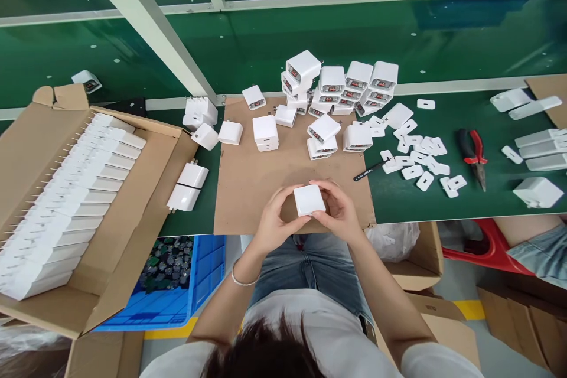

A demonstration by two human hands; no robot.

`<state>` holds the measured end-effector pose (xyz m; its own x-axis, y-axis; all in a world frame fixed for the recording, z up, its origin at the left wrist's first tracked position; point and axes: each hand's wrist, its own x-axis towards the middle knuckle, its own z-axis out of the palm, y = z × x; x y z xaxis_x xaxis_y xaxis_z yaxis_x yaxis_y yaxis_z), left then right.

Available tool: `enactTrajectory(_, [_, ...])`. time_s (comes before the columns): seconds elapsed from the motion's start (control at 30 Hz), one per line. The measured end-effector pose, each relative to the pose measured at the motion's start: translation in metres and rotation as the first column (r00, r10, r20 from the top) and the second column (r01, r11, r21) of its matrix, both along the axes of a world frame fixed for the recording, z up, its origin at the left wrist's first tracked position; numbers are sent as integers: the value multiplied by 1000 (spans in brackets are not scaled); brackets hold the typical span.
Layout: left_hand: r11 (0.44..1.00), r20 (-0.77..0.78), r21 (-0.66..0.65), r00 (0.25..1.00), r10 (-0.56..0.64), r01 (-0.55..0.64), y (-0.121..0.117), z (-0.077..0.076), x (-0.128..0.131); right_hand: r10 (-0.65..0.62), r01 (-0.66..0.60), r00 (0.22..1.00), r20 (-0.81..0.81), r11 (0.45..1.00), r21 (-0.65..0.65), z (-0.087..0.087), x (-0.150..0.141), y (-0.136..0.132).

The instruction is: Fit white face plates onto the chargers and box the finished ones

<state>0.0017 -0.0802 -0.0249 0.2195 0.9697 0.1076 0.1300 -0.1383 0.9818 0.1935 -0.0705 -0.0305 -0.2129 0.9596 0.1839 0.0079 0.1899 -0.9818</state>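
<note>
Gripping a white block (pixel 309 200) between them, the left hand (pixel 272 221) and right hand (pixel 344 212) have fingers and thumbs closed on its sides, over the near part of the cardboard (pixel 248 189). Stacked blocks (pixel 332 78) stand at the cardboard's far side; tweezers (pixel 367 173) cross its right edge. Right of it lie small plates (pixel 413 172), then pliers (pixel 473 157). Left of it sits an open box (pixel 155 174) holding rows of blocks.
</note>
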Motion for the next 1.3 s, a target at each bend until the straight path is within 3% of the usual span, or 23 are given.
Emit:
enactTrajectory(0.17, [999, 23, 19, 999, 43, -44, -5, -2, 2, -6, 6, 998, 56, 1000, 5, -2, 1, -3])
enactTrajectory(0.43, [997, 23, 16, 997, -78, 78, 1, -1, -5, 55, -55, 998, -15, 998, 16, 0, 3, -2])
enactTrajectory(0.67, [997, 24, 70, 999, 39, -41, -4, -7, -4, 38, -50, 987, -157, 996, -73, -5, 0, -6])
enactTrajectory(0.9, [998, 68, 17, 995, 67, -68, -5, -5, -1, -8, -8, 983, -184, 996, -87, -13, -3, -9])
enactTrajectory(1.07, [999, 37, -48, 999, 8, -6, -4, -2, 2, -84, 68, 979, -186, 993, -92, -13, -4, -8])
enactTrajectory(1.3, [996, 121, -75, 991, 55, -46, -8, -5, 1, 0, -12, 988, -152, 997, -79, -9, -2, -8])
